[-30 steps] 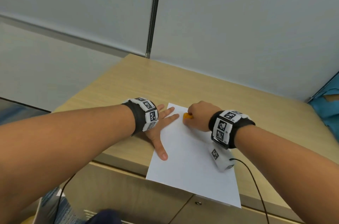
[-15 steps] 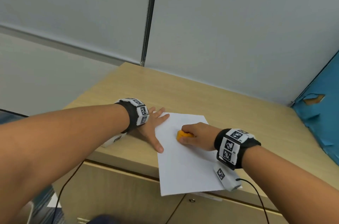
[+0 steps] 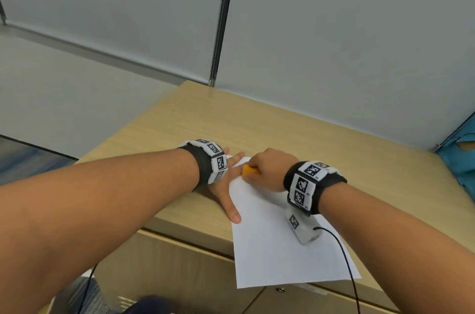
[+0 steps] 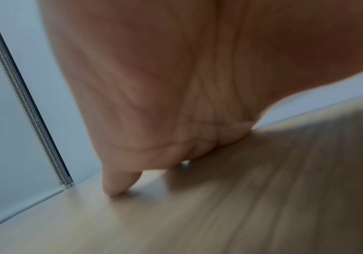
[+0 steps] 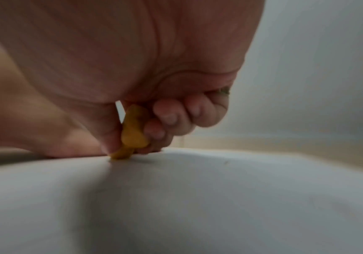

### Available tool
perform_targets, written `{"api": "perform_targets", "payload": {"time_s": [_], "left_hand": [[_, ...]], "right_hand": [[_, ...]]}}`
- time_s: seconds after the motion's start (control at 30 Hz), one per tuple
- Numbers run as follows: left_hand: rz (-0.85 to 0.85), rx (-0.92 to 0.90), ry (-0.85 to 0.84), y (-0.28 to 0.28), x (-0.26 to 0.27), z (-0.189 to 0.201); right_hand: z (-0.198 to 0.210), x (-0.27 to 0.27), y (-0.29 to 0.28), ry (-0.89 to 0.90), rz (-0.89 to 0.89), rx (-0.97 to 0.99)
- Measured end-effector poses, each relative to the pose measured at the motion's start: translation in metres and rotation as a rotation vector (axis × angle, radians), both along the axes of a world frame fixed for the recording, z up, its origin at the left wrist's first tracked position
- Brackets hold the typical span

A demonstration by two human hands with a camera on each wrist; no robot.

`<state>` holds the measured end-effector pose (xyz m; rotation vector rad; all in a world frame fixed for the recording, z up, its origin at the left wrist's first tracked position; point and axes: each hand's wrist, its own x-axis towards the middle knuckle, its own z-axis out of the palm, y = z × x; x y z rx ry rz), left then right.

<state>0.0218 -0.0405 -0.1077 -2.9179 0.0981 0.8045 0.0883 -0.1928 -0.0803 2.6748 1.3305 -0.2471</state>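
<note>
A white sheet of paper (image 3: 277, 241) lies on the light wooden desk (image 3: 282, 131), its near edge hanging over the front. My left hand (image 3: 226, 185) lies flat with fingers spread, pressing the sheet's left edge and the desk. My right hand (image 3: 267, 171) pinches a small orange eraser-like block (image 3: 250, 171) near the sheet's far left corner. In the right wrist view the orange block (image 5: 132, 134) sits between thumb and curled fingers, its tip touching the paper (image 5: 197, 197). The left wrist view shows my palm (image 4: 176, 86) and one fingertip on the desk (image 4: 197, 214).
Grey partition walls (image 3: 334, 30) with a metal seam stand behind the desk. A blue object (image 3: 460, 156) sits at the right edge. Cabinet fronts (image 3: 167, 270) lie below the desk. A black cable (image 3: 347, 262) runs from my right wrist camera across the paper.
My right hand with the orange block slid toward me on the paper, then back to the far left corner. The left hand kept pressing the sheet's edge.
</note>
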Motion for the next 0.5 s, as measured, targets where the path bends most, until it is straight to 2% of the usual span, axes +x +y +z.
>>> {"api": "perform_targets", "payload": {"time_s": [0.07, 0.2, 0.37, 0.5], "left_hand": [[0.009, -0.008, -0.01, 0.0, -0.001, -0.001], [-0.006, 0.03, -0.008, 0.0, 0.001, 0.0], [0.002, -0.013, -0.031, 0.001, -0.001, -0.002], [0.0, 0.013, -0.031, 0.001, 0.001, -0.002]], "right_hand": [[0.0, 0.005, 0.002, -0.076, -0.012, -0.013], [-0.011, -0.022, 0.002, 0.192, 0.115, 0.013], [-0.004, 0.011, 0.001, -0.017, -0.048, 0.034], [-0.004, -0.016, -0.001, 0.274, 0.097, -0.033]]}}
